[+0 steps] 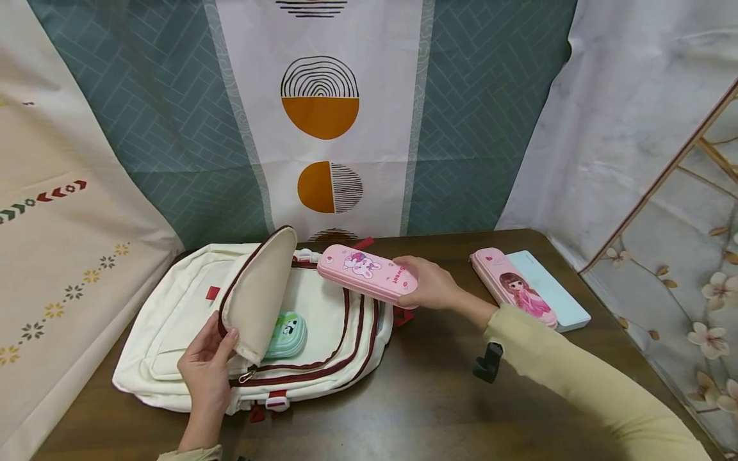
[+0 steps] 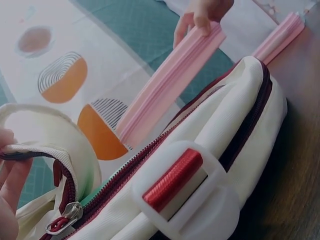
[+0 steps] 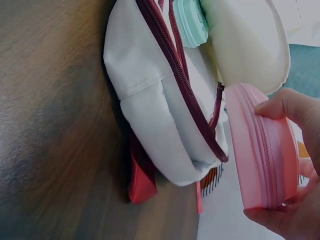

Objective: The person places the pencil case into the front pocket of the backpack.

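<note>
A cream backpack (image 1: 190, 288) with dark red zips lies on the table, its front pocket unzipped. My left hand (image 1: 209, 362) pinches the edge of the pocket flap (image 1: 256, 294) and holds it raised. Inside the pocket sits a green pencil case (image 1: 288, 334) with a panda on it, partly covered by the flap. My right hand (image 1: 429, 283) grips one end of a pink pencil case (image 1: 366, 272) with a bunny print, above the right side of the backpack. The right wrist view shows thumb and fingers around that pink case (image 3: 255, 150).
At the table's right lie another pink pencil case (image 1: 516, 288) with a doll picture and a pale blue flat box (image 1: 548, 291), the case partly on the box. A patterned curtain (image 1: 484, 115) hangs behind the table (image 1: 415, 384). A zip pull (image 2: 67, 217) hangs at the pocket's corner.
</note>
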`<control>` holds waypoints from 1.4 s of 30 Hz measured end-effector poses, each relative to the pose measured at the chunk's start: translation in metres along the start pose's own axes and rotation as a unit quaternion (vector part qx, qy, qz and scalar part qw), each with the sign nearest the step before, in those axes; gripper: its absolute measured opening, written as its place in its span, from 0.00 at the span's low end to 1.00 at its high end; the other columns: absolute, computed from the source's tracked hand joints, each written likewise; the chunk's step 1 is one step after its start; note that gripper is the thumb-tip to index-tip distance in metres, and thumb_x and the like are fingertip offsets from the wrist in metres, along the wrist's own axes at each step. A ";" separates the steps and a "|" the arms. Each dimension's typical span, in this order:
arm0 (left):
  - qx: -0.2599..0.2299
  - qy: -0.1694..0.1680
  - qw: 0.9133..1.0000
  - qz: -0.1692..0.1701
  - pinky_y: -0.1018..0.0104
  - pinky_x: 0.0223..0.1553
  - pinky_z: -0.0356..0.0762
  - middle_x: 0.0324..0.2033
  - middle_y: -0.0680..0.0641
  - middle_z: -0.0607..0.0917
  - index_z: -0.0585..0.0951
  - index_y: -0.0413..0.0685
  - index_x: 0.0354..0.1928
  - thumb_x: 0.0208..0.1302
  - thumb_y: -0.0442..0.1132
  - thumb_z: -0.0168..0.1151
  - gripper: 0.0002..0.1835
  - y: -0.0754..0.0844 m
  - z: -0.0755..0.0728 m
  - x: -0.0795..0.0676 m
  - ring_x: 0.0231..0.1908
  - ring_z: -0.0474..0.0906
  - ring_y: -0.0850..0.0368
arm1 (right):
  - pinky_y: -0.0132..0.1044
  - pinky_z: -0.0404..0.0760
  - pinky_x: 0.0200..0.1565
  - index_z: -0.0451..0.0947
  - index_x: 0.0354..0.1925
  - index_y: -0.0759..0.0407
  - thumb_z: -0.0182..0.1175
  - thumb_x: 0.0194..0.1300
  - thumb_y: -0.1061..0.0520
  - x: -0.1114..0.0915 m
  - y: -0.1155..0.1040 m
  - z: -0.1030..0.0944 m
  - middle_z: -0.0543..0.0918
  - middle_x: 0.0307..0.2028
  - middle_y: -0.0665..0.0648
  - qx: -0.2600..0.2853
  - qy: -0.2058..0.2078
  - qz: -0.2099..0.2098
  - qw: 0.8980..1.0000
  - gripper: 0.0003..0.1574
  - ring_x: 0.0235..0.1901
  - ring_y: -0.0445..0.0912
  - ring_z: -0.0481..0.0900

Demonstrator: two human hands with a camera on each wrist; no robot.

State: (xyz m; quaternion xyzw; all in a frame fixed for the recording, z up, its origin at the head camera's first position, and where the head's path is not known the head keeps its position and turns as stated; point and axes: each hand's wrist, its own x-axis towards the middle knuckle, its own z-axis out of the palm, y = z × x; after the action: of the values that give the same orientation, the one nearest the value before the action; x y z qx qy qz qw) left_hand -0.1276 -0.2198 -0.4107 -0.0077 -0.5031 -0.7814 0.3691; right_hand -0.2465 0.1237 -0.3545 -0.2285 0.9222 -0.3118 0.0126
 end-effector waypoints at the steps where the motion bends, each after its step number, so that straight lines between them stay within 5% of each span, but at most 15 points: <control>1: -0.003 0.001 1.000 0.000 0.74 0.23 0.78 0.36 0.49 0.85 0.74 0.28 0.52 0.50 0.14 0.56 0.23 0.000 0.000 0.000 0.32 0.81 0.63 | 0.46 0.70 0.44 0.66 0.60 0.53 0.69 0.39 0.49 0.002 -0.001 0.001 0.74 0.53 0.56 0.002 -0.005 -0.005 1.000 0.47 0.45 0.49 0.70; 15: -0.038 -0.011 0.999 -0.026 0.73 0.31 0.79 0.37 0.49 0.85 0.76 0.31 0.51 0.54 0.16 0.54 0.21 0.004 0.010 0.001 0.35 0.79 0.61 | 0.36 0.70 0.37 0.67 0.55 0.50 0.70 0.38 0.49 0.026 -0.024 0.023 0.75 0.45 0.50 0.007 -0.053 -0.031 0.998 0.43 0.39 0.44 0.70; 33: -0.096 0.032 0.990 -0.094 0.71 0.36 0.78 0.37 0.47 0.85 0.77 0.34 0.50 0.55 0.18 0.54 0.19 0.007 0.017 0.002 0.39 0.80 0.59 | 0.39 0.69 0.44 0.67 0.58 0.50 0.70 0.39 0.50 0.053 -0.028 0.053 0.74 0.50 0.52 0.000 -0.097 -0.068 0.993 0.45 0.42 0.44 0.70; 37: -0.139 -0.004 0.982 -0.128 0.70 0.36 0.79 0.38 0.47 0.84 0.80 0.39 0.48 0.57 0.18 0.52 0.18 0.005 0.011 0.003 0.39 0.81 0.59 | 0.39 0.69 0.46 0.67 0.58 0.49 0.70 0.39 0.50 0.060 -0.026 0.060 0.74 0.51 0.52 -0.002 -0.102 -0.076 0.992 0.45 0.44 0.44 0.70; 42: -0.184 -0.101 0.966 -0.150 0.69 0.38 0.79 0.39 0.47 0.84 0.80 0.42 0.47 0.61 0.18 0.45 0.21 0.001 0.000 0.005 0.41 0.80 0.58 | 0.40 0.68 0.48 0.66 0.59 0.48 0.71 0.41 0.49 0.067 -0.027 0.066 0.73 0.52 0.52 0.013 -0.118 -0.073 0.990 0.45 0.45 0.44 0.69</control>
State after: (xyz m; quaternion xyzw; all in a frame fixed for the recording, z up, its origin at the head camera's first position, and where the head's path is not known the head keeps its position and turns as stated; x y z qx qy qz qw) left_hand -0.1312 -0.2230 -0.4081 -0.0791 -0.3804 -0.9023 0.1865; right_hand -0.2845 0.0382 -0.3838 -0.3302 0.8909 -0.2951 0.1012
